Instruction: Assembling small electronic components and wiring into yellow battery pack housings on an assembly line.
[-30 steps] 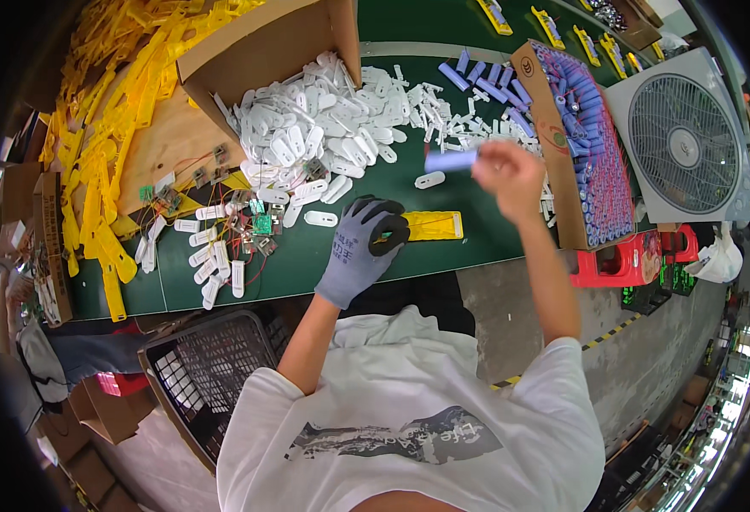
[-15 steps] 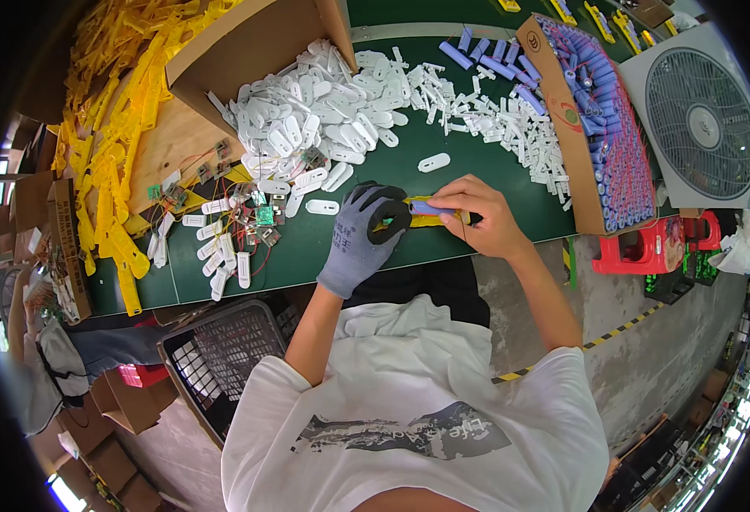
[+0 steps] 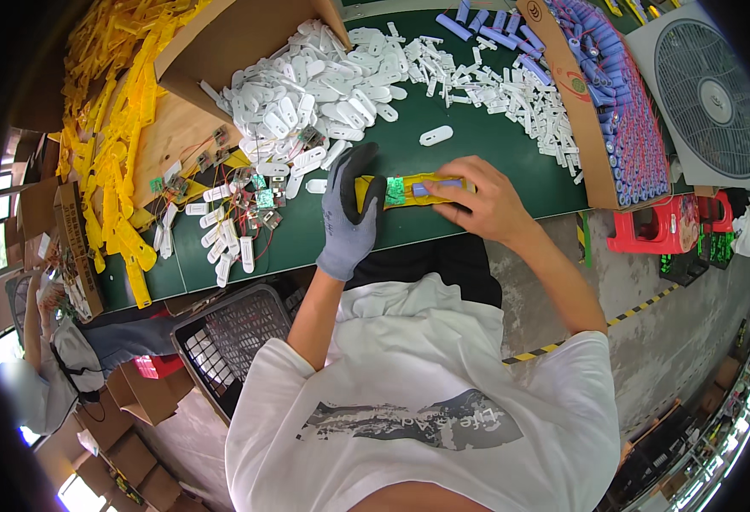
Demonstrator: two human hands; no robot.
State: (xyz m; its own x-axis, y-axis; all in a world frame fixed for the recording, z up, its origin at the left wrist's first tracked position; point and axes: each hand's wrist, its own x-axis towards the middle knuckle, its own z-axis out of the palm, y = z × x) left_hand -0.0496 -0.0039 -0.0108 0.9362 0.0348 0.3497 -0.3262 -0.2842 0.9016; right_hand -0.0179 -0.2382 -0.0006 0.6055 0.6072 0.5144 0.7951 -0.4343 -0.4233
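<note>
A long yellow plastic casing (image 3: 410, 200) lies across the space between my hands, above the near edge of the bench. A green circuit board (image 3: 395, 191) sits in its middle, and a purple cylindrical battery cell (image 3: 446, 185) lies along its right part. My left hand (image 3: 349, 215), in a grey and black glove, is closed round the casing's left end, thumb and fingers on either side. With bare fingers, my right hand (image 3: 488, 203) grips the battery cell at the casing's right end; its fingertips partly cover the cell.
White oval covers (image 3: 328, 90) spill from a cardboard box (image 3: 247, 43). Small white parts (image 3: 520, 124) and a carton of purple cells (image 3: 627, 145) are on the right, beside a fan (image 3: 709, 98). Yellow casings (image 3: 119, 136) and wired boards (image 3: 251, 192) lie left. A black crate (image 3: 238, 328) stands below.
My left hand has slid left and its grip has turned, so the green board now shows. My right hand has shifted slightly right, still at the battery cell.
</note>
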